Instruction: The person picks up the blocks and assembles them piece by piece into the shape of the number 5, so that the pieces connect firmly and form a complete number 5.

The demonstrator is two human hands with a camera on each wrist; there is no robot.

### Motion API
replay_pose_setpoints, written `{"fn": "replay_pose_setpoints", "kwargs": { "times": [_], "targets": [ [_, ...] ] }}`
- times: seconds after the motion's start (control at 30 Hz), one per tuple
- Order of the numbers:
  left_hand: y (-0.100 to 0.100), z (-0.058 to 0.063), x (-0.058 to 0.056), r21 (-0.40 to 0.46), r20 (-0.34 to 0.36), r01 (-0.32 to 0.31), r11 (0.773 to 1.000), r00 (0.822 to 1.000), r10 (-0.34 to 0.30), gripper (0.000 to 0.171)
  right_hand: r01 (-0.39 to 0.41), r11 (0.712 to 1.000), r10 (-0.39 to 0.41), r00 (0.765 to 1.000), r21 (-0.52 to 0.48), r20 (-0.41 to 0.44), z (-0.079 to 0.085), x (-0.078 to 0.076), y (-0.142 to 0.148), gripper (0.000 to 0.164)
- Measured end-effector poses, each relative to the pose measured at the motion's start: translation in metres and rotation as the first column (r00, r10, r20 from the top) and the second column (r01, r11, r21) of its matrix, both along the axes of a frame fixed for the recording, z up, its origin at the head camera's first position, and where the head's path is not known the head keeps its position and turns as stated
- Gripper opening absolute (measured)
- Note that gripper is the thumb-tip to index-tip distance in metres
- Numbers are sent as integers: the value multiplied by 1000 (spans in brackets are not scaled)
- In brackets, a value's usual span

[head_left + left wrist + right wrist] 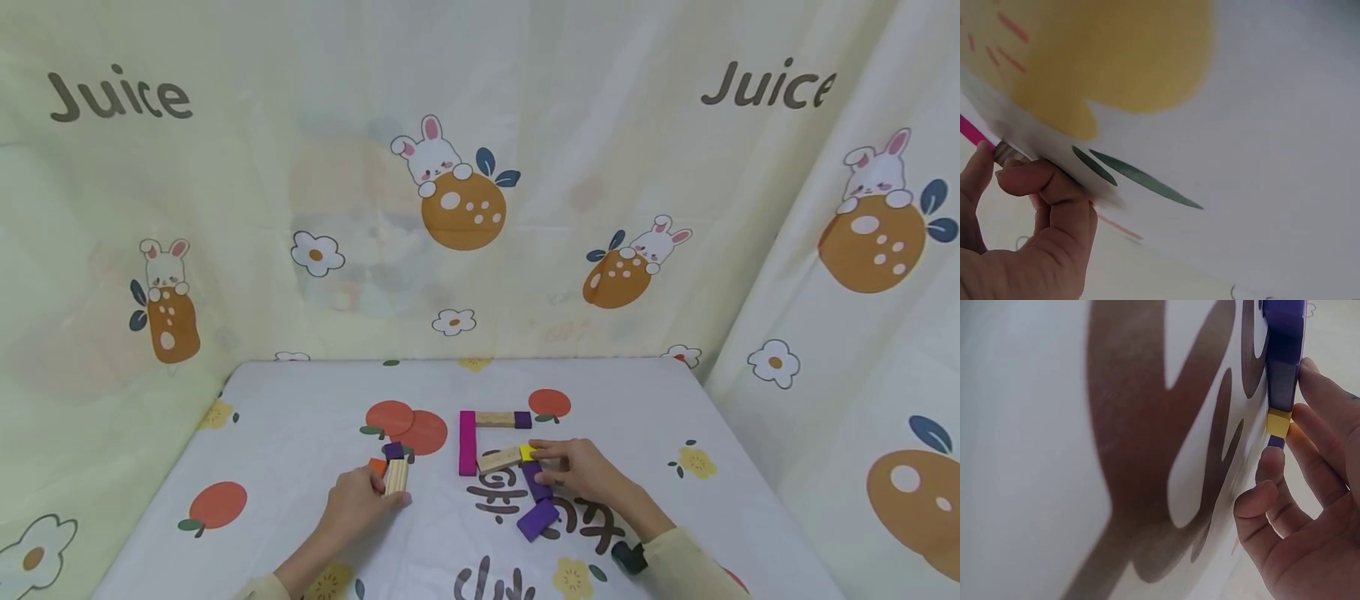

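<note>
My left hand (363, 498) grips a group of plain wooden blocks (397, 477) between thumb and fingers, left of centre on the table. An orange block (377, 466) and a dark purple block (393, 451) lie against that group. With spread fingers, my right hand (581, 473) touches a yellow block (527, 452) and the purple block (536, 481) below it. The yellow block meets the end of a wooden block (499, 460), which reaches to an upright-running magenta block (467, 443). Another purple block (537, 520) sits at an angle nearer me.
From the magenta block's far end runs a wooden block (495, 419) with a dark purple block (522, 420) at its tip. A dark green object (628, 558) lies beside my right sleeve. A printed cloth (285, 450) covers the table, and a printed curtain (540, 275) hangs behind.
</note>
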State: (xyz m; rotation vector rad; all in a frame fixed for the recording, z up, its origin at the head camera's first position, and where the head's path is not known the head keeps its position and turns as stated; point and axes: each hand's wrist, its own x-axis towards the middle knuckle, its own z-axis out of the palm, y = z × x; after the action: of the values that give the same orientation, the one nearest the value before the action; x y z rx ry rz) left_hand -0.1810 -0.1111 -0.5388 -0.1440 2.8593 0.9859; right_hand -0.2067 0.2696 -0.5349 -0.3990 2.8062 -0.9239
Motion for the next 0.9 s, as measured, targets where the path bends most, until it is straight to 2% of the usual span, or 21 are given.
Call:
{"fn": "replay_pose_setpoints", "kwargs": {
  "times": [0.23, 0.4, 0.6, 0.9],
  "targets": [
    [0, 1, 0, 3, -34, 13, 1000, 999, -13, 36, -13, 1000, 13, 1000, -4, -12, -1, -1, 2, 43],
    [-1, 3, 0, 15, -78, 12, 1000, 997, -11, 38, -20, 1000, 20, 1000, -7, -13, -1, -2, 2, 43],
    [-5, 6, 0, 47, -107, 45, 998, 993, -40, 36, -27, 1000, 27, 1000, -9, -15, -1, -2, 3, 43],
    [-10, 7, -2, 177, -87, 73, 981, 995, -58, 34, -22, 1000, 22, 1000, -10, -9, -2, -2, 3, 42]
  ]
}}
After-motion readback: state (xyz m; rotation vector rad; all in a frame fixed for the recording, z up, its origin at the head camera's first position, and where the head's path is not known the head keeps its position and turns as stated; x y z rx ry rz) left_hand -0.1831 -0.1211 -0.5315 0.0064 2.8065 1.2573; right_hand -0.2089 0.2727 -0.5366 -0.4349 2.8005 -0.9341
